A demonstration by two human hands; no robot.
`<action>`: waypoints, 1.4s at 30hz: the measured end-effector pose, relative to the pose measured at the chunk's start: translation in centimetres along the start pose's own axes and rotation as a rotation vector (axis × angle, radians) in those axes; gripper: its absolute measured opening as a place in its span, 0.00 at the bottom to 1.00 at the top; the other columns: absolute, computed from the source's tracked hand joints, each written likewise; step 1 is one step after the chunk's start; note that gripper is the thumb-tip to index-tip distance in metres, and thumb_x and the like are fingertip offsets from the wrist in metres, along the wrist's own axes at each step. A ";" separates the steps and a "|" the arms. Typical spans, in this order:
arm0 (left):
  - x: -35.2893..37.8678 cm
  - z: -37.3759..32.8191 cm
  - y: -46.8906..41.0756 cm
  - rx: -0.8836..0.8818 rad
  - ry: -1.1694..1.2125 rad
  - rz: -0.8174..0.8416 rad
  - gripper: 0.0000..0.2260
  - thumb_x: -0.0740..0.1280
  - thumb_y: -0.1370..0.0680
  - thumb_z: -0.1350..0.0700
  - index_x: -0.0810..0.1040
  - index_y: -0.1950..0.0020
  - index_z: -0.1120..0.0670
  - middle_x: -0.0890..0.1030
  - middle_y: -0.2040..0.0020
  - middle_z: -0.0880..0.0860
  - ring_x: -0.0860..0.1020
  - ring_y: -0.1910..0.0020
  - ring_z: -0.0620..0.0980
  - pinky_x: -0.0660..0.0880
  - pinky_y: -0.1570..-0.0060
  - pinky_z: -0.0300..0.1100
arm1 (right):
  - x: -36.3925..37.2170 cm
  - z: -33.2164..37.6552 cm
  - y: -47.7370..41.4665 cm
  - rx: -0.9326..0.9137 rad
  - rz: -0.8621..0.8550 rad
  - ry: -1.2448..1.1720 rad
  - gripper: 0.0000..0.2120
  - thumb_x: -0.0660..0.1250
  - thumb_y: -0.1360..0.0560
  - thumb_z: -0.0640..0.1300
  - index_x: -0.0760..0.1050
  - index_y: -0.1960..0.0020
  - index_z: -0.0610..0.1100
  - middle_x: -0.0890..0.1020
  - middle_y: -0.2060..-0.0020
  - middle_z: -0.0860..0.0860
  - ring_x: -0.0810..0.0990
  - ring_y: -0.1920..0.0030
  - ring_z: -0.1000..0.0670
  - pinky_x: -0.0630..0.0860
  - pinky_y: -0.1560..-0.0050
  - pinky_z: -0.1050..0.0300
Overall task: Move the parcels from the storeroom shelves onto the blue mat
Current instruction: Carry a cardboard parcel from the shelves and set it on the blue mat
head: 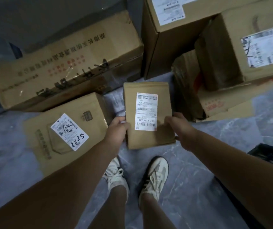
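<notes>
A small brown cardboard parcel (149, 139) with a white shipping label is held between my two hands above the floor, in front of my feet. My left hand (116, 130) grips its left edge, thumb on top. My right hand (179, 129) clasps its right edge. A carton (69, 146) marked 8825 on its label lies just left of it. A white bagged parcel (115, 103) shows behind the held one. No blue mat or shelves can be seen.
A long printed carton (66, 63) lies at the back left. Tall cartons (173, 38) and stacked labelled boxes (248, 55) stand at the back right. A black crate (271, 156) sits at the right edge. Grey marbled floor (206, 162) lies around my shoes.
</notes>
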State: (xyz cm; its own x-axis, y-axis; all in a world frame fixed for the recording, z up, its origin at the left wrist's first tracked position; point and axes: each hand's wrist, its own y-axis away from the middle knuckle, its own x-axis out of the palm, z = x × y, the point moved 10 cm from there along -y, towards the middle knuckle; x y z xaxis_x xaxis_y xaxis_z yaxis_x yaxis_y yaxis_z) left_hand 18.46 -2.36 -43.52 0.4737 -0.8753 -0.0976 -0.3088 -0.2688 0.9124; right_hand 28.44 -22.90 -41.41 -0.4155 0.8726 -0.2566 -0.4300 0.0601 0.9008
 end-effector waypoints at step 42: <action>-0.4 -42.0 69.2 0.758 0.551 0.351 0.47 0.83 0.46 0.45 0.61 0.34 0.47 0.76 0.39 0.55 0.76 0.41 0.58 0.77 0.56 0.70 | -21.0 37.5 65.3 -0.872 0.340 -0.581 0.54 0.82 0.48 0.62 0.59 0.29 0.60 0.76 0.35 0.47 0.76 0.37 0.42 0.76 0.45 0.32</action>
State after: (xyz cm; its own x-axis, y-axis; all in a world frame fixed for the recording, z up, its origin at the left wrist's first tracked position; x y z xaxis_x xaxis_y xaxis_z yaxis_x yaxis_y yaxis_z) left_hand 31.58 -3.71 36.36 0.5119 -0.6975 0.5015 -0.8579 -0.3844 0.3410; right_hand 39.12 -19.11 35.92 -0.2779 0.8874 0.3678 -0.8779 -0.3900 0.2778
